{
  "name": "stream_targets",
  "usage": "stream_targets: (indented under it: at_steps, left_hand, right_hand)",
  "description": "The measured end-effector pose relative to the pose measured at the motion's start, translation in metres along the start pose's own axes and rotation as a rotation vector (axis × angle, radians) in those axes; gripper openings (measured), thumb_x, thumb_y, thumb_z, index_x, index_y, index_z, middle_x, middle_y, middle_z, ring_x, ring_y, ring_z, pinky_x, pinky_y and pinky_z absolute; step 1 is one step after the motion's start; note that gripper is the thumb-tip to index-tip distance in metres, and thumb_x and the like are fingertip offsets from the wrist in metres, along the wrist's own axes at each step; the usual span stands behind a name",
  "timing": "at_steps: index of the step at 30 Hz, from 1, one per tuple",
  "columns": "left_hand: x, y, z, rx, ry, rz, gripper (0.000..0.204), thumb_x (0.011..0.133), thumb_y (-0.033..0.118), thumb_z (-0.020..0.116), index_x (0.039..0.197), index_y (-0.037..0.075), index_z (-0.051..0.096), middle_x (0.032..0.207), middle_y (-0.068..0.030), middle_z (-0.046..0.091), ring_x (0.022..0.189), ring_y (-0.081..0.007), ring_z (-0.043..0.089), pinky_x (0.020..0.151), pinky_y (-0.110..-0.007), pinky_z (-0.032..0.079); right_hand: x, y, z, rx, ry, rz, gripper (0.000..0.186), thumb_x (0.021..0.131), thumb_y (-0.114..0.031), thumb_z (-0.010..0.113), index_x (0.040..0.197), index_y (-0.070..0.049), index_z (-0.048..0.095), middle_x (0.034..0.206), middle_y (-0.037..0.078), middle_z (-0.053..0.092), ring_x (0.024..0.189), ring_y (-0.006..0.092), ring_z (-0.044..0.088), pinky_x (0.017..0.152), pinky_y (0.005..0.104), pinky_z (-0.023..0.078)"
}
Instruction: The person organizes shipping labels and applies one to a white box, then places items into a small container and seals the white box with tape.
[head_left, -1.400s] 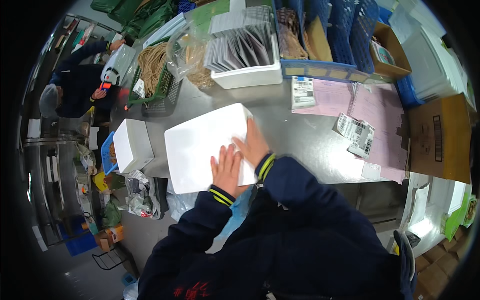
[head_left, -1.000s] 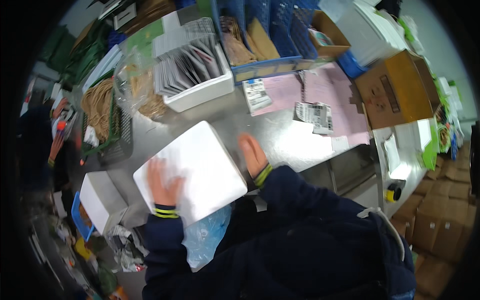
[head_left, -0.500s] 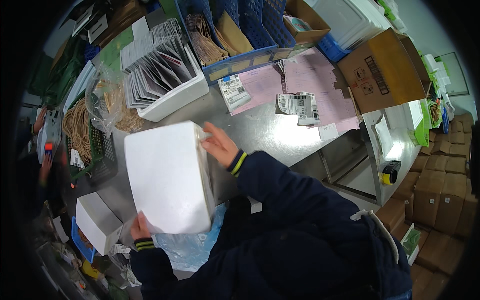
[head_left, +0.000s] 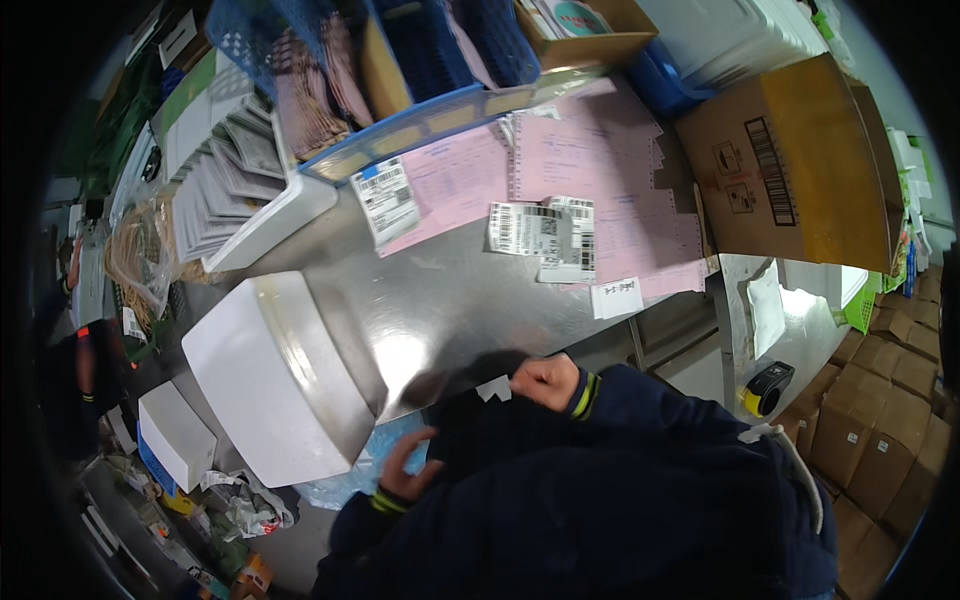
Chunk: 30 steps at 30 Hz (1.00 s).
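Observation:
A white foam box [head_left: 270, 385] with clear tape along its edge sits at the left part of the steel table. My left hand [head_left: 408, 468] is just right of the box's near corner, apart from it. Its fingers are spread and bent, slightly blurred, with nothing between them. By the table's front edge, close to my body, my right hand [head_left: 547, 382] is curled closed. The inside of that fist is hidden. A crumpled light-blue plastic sheet [head_left: 375, 452] shows between the box and my left hand, partly covered by both.
Pink forms [head_left: 590, 150] and barcode labels [head_left: 555, 235] lie on the steel table [head_left: 440, 300]. Behind them stand blue baskets [head_left: 420, 125]. A foam tray of envelopes [head_left: 275, 225] is far left. On the right are a cardboard box [head_left: 780, 170] and a tape dispenser [head_left: 768, 388].
Both hands have let go of the foam box and drawn back toward my body. The box now sits further left in view, turned. The view itself has shifted too.

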<state>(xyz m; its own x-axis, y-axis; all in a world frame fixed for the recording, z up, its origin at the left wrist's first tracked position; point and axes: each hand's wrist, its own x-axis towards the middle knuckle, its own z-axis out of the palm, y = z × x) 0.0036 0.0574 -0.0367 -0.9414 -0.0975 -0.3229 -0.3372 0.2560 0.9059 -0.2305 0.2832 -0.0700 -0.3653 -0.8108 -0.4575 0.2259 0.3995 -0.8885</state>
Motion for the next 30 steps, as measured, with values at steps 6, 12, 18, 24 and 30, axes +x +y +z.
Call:
stream_targets:
  at_steps: [6, 12, 18, 24, 30]
  left_hand:
    - [0.006, -0.062, 0.103, 0.18, -0.332, -0.063, 0.055, 0.079, 0.04, 0.06, 0.123, 0.009, 0.047, 0.125, -0.0175, 0.045, 0.117, -0.0328, 0.041, 0.098, -0.042, 0.033]
    - [0.1, -0.023, 0.086, 0.355, 0.217, -0.086, 0.034, 0.078, 0.013, 0.064, 0.109, 0.003, 0.054, 0.093, -0.0132, 0.061, 0.08, -0.0262, 0.06, 0.071, -0.031, 0.048]
    - [0.25, 0.049, 0.08, 0.128, 0.576, -0.167, 0.053, 0.077, 0.013, 0.068, 0.121, 0.0, 0.041, 0.071, -0.0068, 0.056, 0.057, -0.0119, 0.053, 0.053, -0.024, 0.043]
    - [0.305, 0.04, 0.087, 0.157, 0.591, -0.159, 0.062, 0.074, 0.005, 0.067, 0.128, 0.002, 0.034, 0.071, -0.0058, 0.052, 0.057, -0.0126, 0.053, 0.055, -0.025, 0.044]
    - [0.309, 0.049, 0.059, -0.264, 0.387, -0.108, 0.049, 0.077, -0.004, 0.06, 0.121, 0.006, 0.039, 0.072, -0.002, 0.055, 0.058, -0.0062, 0.049, 0.048, -0.017, 0.036]
  right_hand:
    - [-0.059, 0.035, -0.041, -0.601, -0.525, -0.102, 0.045, 0.085, -0.047, 0.048, 0.117, -0.016, 0.054, 0.11, 0.007, 0.057, 0.098, 0.0276, 0.052, 0.079, 0.0439, 0.043]
    - [-0.021, 0.011, -0.109, -0.229, 0.649, -0.123, 0.018, 0.077, -0.01, 0.064, 0.091, 0.0, 0.06, 0.071, 0.011, 0.063, 0.057, 0.0165, 0.06, 0.056, 0.0255, 0.048]
    - [0.015, 0.007, -0.138, -0.412, 0.668, 0.069, 0.06, 0.077, -0.028, 0.066, 0.122, -0.002, 0.036, 0.069, 0.01, 0.062, 0.058, 0.0266, 0.06, 0.053, 0.0327, 0.047]
    - [0.036, 0.015, -0.131, -0.368, 0.722, 0.069, 0.069, 0.069, -0.017, 0.071, 0.126, -0.006, 0.034, 0.062, 0.008, 0.056, 0.053, 0.0227, 0.056, 0.051, 0.0311, 0.045]
    - [0.021, 0.026, -0.149, 0.027, 0.741, 0.017, 0.061, 0.074, -0.001, 0.064, 0.127, -0.003, 0.036, 0.066, 0.006, 0.058, 0.06, 0.0106, 0.055, 0.056, 0.0237, 0.044]
